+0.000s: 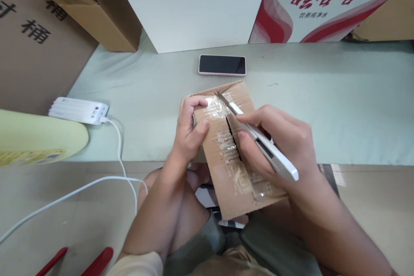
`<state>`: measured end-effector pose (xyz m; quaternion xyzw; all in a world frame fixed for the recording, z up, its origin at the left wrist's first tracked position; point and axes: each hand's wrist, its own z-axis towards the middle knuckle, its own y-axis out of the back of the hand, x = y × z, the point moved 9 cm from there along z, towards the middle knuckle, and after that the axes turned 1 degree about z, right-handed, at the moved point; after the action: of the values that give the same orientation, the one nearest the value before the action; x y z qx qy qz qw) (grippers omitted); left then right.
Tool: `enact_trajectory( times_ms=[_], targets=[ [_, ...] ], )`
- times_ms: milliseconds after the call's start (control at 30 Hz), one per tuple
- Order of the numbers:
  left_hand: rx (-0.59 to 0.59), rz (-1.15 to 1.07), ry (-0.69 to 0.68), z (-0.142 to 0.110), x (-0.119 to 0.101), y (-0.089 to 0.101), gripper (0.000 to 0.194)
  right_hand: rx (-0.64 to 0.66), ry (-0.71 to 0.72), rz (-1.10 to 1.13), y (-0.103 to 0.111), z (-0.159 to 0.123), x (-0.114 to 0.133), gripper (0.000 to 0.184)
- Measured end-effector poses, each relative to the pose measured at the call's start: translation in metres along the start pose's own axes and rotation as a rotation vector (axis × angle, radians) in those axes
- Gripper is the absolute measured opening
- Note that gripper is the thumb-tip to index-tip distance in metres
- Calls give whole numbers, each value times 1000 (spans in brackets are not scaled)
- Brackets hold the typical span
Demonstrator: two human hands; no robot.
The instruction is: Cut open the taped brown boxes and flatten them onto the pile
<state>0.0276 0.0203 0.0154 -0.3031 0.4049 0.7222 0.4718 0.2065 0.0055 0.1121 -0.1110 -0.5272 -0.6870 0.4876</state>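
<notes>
A brown cardboard box (220,172) with clear tape along its seam is held above my lap, its far end over the table edge. My left hand (190,127) grips the box's left side near the far end, thumb on top. In my right hand (281,138) is a white utility knife (274,155), its blade touching the taped seam at the far end. A dark slit shows along the middle of the seam, beside the blade. My right fingers hide part of the box's right side.
A phone (222,65) lies on the green-covered table (339,108) beyond the box. A white power bank (79,110) with a cable sits left, by a yellow-green container (39,136). Large cartons (207,4) line the back. Red handles (98,263) show low at left.
</notes>
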Motion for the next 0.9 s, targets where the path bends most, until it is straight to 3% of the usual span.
enact_trajectory(
  times_ms=[767,900],
  targets=[
    [5,-60,26,-1,0,0,45,48,8,-47,-4,1,0,11],
    [1,-60,24,-1,0,1,45,2,11,-8,1,0,1,11]
  ],
)
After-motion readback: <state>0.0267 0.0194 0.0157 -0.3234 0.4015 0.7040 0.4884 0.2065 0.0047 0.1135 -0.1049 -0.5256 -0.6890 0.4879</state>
